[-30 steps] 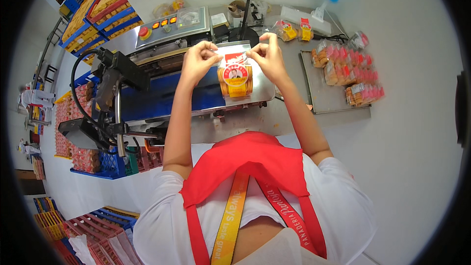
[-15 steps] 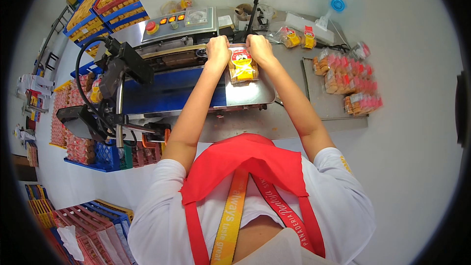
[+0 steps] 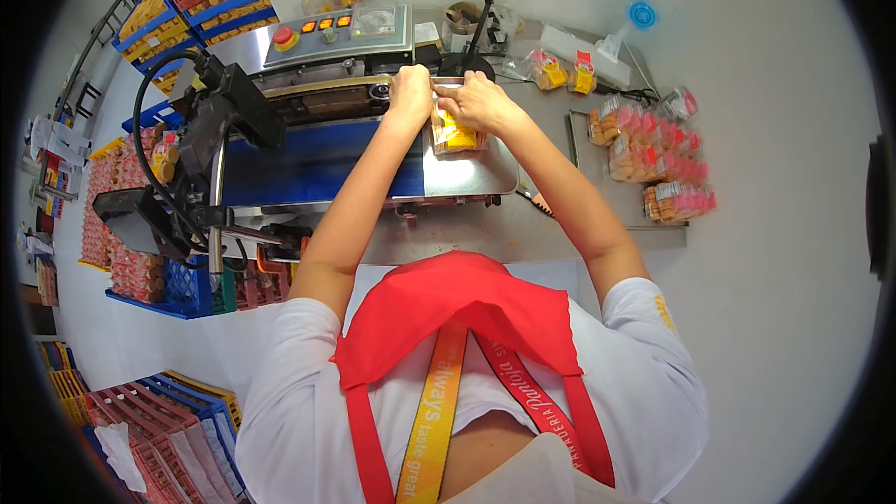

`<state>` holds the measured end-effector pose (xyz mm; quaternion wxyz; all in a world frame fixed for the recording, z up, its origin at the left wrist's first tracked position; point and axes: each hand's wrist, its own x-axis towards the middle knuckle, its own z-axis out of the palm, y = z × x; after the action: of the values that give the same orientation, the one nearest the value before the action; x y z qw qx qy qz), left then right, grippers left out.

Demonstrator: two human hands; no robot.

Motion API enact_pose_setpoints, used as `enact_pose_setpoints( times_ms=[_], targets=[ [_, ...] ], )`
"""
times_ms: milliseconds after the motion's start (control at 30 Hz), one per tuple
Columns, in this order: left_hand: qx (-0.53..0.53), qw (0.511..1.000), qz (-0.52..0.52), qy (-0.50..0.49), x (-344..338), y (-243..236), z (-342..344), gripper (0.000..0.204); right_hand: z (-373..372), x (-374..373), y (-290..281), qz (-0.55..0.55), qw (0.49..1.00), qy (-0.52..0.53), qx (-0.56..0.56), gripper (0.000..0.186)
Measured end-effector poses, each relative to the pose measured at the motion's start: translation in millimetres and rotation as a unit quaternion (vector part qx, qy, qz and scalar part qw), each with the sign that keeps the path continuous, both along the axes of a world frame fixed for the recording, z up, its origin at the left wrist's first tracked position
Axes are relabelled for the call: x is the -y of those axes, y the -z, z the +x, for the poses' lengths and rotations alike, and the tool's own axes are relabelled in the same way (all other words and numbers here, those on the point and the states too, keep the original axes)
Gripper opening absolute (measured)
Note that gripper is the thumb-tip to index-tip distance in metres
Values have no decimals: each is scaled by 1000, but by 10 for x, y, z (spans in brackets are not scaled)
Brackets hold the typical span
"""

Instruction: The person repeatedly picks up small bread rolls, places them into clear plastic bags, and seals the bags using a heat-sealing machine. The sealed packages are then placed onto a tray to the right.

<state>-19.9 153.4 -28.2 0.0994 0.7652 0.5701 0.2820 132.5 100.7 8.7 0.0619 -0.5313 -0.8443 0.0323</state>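
While arms stretch forward, left hand (image 3: pixel 411 93), right hand (image 3: pixel 481 103), pinching snack packet (image 3: pixel 455 133).

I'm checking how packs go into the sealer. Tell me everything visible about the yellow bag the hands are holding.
The yellow bag is a small clear plastic pouch with yellow and red print, apparently holding biscuits. It lies on the sealer's shiny metal plate, its top edge at the machine's slot. The left hand and right hand pinch that top edge flat, partly covering it.

The yellow packet's (image 3: pixel 455 135) top edge was hidden under the left hand (image 3: pixel 411 93) and right hand (image 3: pixel 481 101), so each grip could not be made out. Right of the packet, the wrapped packs (image 3: pixel 658 154) were blurred.
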Motion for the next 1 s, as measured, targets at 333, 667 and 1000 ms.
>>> enact_pose_setpoints(
  times_ms=[333, 667, 1000],
  targets=[
    [225, 968, -83, 69, 1215, -232, -433, 42, -385, 37, 61, 58, 997, 26, -46, 38],
    [234, 967, -92, 37, 1177, -69, -855, 45, -746, 54, 166, 38, 992, 12, -122, 45],
    [232, 968, -87, 25, 1136, -30, -1182, 40, 1932, 696, 382, 289, 873, 389, -43, 42]
  ],
)
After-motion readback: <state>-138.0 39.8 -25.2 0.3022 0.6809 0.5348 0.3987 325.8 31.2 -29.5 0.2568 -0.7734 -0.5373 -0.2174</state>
